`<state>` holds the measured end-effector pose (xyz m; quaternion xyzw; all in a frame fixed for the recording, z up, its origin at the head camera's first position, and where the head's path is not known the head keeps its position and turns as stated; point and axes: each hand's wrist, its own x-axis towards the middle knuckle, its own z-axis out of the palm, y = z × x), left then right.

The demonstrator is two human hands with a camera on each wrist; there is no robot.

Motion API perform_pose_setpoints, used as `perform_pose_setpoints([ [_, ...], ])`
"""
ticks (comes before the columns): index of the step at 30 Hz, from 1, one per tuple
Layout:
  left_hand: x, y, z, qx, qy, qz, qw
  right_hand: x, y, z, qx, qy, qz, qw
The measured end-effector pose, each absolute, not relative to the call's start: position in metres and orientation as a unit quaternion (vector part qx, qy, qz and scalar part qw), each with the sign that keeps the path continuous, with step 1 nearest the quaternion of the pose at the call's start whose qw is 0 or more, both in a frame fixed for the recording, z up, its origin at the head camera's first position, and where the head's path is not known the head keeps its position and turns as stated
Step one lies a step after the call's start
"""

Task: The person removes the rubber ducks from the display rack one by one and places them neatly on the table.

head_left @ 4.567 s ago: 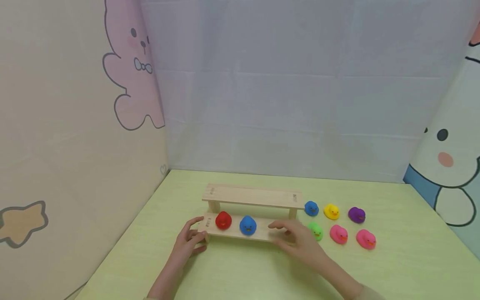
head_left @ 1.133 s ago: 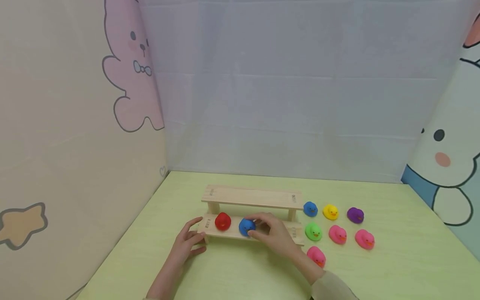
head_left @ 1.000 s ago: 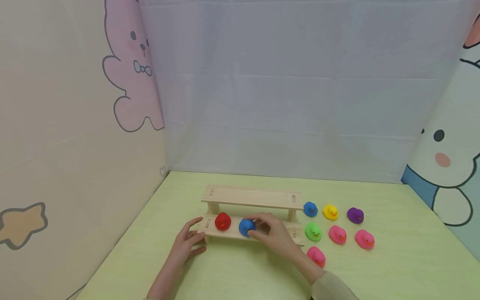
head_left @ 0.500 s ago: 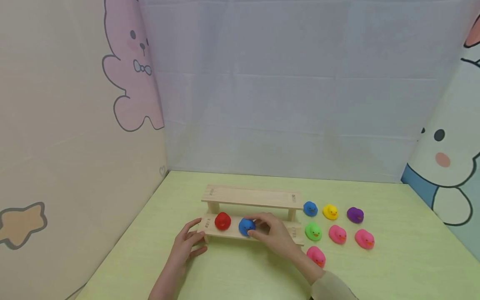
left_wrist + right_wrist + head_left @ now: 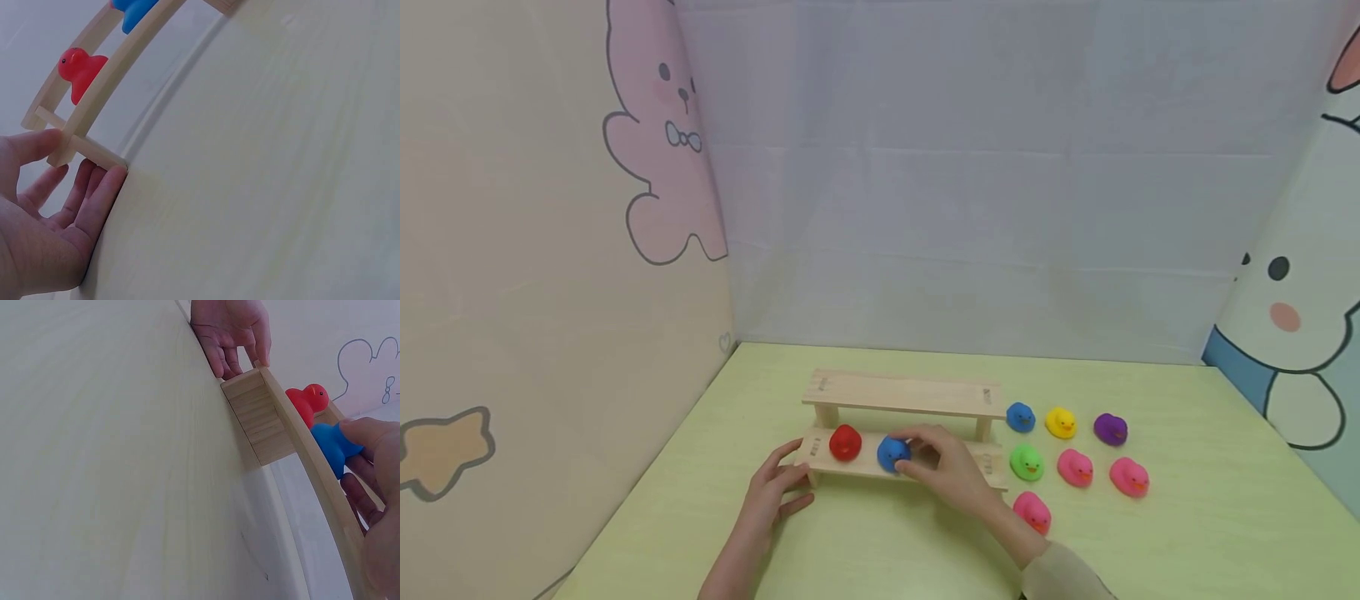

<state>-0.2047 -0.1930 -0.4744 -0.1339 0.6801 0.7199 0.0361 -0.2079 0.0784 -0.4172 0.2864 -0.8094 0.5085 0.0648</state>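
Observation:
A small two-tier wooden shelf (image 5: 904, 392) stands on the table. On its lower board sit a red rubber duck (image 5: 846, 442) at the left and a blue rubber duck (image 5: 892, 454) to the right of it. My right hand (image 5: 951, 471) pinches the blue duck between thumb and fingers from its right side; the right wrist view shows the blue duck (image 5: 331, 447) against the board. My left hand (image 5: 769, 487) holds the shelf's left end. In the left wrist view its thumb (image 5: 40, 145) lies on the board's end, with the other fingers by the leg below.
Right of the shelf, several more rubber ducks stand on the table: blue (image 5: 1021, 417), yellow (image 5: 1062, 423), purple (image 5: 1111, 429), green (image 5: 1027, 462) and pink (image 5: 1076, 468). Another pink duck (image 5: 1032, 512) is close to my right forearm. A pale cloth wall rises behind the table.
Since the oldest frame, my right hand has moved left from the lower board's right part and taken hold of the blue duck. The left hand keeps its place; little differs over the last second.

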Motion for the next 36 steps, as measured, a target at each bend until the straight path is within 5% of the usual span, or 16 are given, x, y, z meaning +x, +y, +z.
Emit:
perform_pose_setpoints([
  [36, -0.204, -0.194, -0.474, -0.124, 0.683, 0.719, 0.037, -0.217, 0.086, -0.436, 0.249, -0.825, 0.502, 0.072],
])
